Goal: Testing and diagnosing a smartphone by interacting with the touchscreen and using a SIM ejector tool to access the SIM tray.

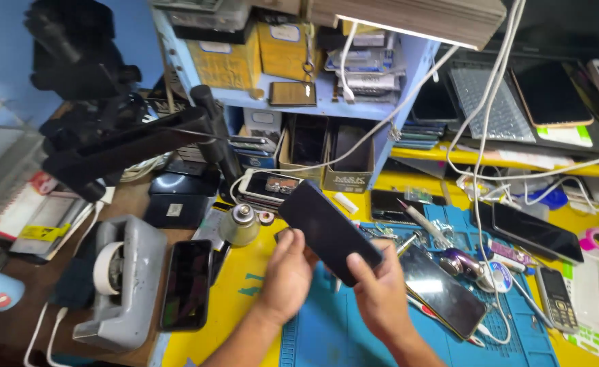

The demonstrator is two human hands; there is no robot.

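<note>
Both my hands hold a black smartphone (327, 228) tilted above a blue work mat (333, 333). My left hand (287, 275) grips its lower left edge. My right hand (380, 289) pinches its lower right corner. The phone's dark screen faces up and to the left. Another phone with a glossy screen (442, 289) lies on the mat just right of my right hand.
A grey tape dispenser (123, 282) and a dark phone (187, 284) sit to the left. A black microscope arm (129, 139) hangs over the bench. Phones, a small keypad phone (556, 306), tools, white cables and boxes crowd the yellow bench and blue shelf.
</note>
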